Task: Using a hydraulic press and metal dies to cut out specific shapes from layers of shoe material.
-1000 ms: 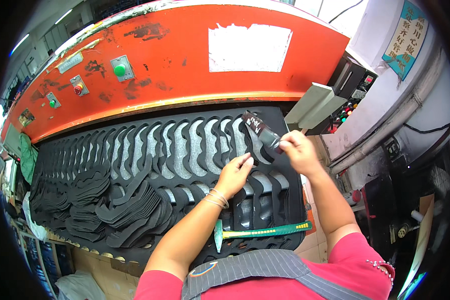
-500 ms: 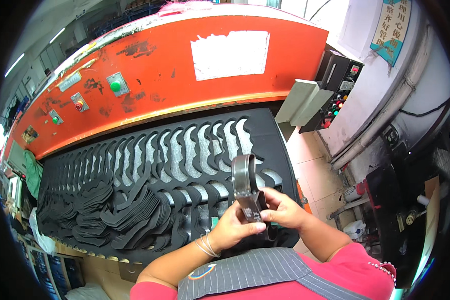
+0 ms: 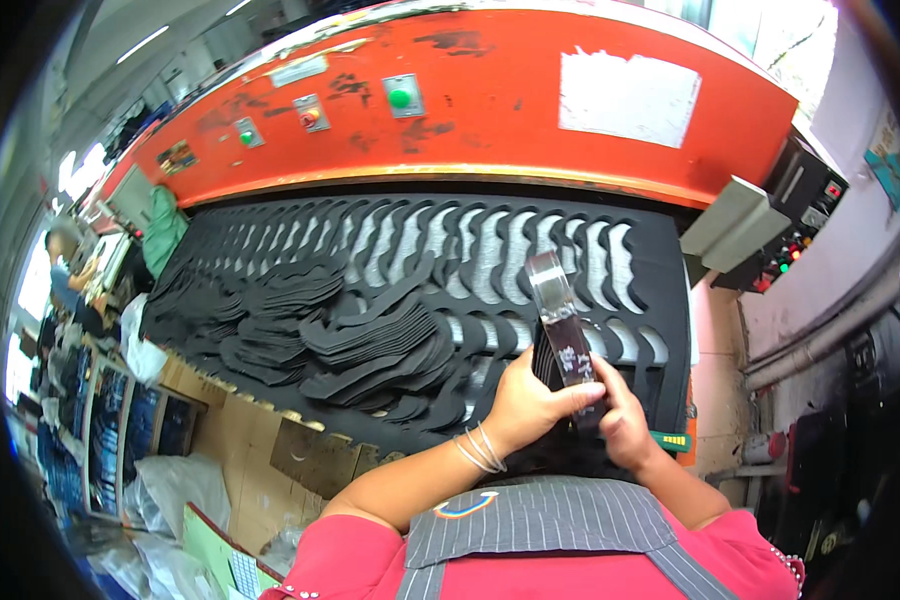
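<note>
Both hands hold a dark metal cutting die (image 3: 562,325), a tall band bent into a narrow curved outline, with pale marks on its side. It stands tilted above the near right part of a black foam sheet (image 3: 660,240). My left hand (image 3: 530,405) is closed around its lower left side. My right hand (image 3: 622,415) grips the lower right side, fingers bent; a thumb lies across the front. Dark ridged edges show beside the left fingers, too dim to make out. Left of the hands, cut black foam pieces (image 3: 380,340) lie in loose stacks on the sheet.
Rows of curved cut-outs run across the sheet. Behind it stands an orange press (image 3: 510,120) with buttons; a control box (image 3: 800,190) is at right. A green thing with yellow marks (image 3: 673,441) lies near the right hand. Plastic bags (image 3: 180,490) lie at lower left; another person (image 3: 65,280) is far left.
The view has swung left, so the press and sheet appear farther right. The die has turned in my hands and leans with its top to the left; both hands still hold it.
</note>
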`<action>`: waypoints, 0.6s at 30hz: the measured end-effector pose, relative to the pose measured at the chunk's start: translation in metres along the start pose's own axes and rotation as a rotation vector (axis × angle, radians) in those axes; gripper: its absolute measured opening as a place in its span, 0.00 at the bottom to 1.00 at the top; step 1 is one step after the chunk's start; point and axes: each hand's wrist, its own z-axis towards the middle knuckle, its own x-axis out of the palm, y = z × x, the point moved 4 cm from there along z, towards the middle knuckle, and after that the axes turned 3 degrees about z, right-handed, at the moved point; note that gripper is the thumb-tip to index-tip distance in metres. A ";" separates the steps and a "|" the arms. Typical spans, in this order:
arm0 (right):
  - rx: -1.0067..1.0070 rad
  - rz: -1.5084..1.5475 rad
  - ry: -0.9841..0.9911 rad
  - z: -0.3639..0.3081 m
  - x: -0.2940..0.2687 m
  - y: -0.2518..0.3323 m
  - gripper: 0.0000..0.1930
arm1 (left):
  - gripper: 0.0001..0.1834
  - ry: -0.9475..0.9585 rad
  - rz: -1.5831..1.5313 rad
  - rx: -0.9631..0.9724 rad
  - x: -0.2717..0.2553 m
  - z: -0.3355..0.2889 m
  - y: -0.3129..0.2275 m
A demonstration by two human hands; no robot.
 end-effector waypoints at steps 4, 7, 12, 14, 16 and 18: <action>0.122 -0.362 -0.003 -0.015 -0.001 -0.023 0.31 | 0.27 0.092 0.189 0.034 -0.013 0.001 -0.012; 0.248 0.168 -0.062 -0.017 -0.011 -0.012 0.29 | 0.14 0.253 0.044 -0.111 -0.037 -0.001 -0.008; 0.228 0.028 -0.158 -0.018 -0.072 -0.005 0.24 | 0.19 0.058 1.199 0.316 -0.134 0.009 -0.073; 0.300 -0.482 -0.245 -0.004 -0.108 -0.003 0.26 | 0.20 -0.176 1.316 0.345 -0.193 0.022 -0.075; 0.201 -0.660 -0.257 0.023 -0.127 0.000 0.26 | 0.19 -0.297 1.420 0.219 -0.257 0.038 -0.052; 0.038 -0.965 -0.352 0.039 -0.163 -0.018 0.26 | 0.20 -0.279 1.470 0.097 -0.258 0.067 -0.031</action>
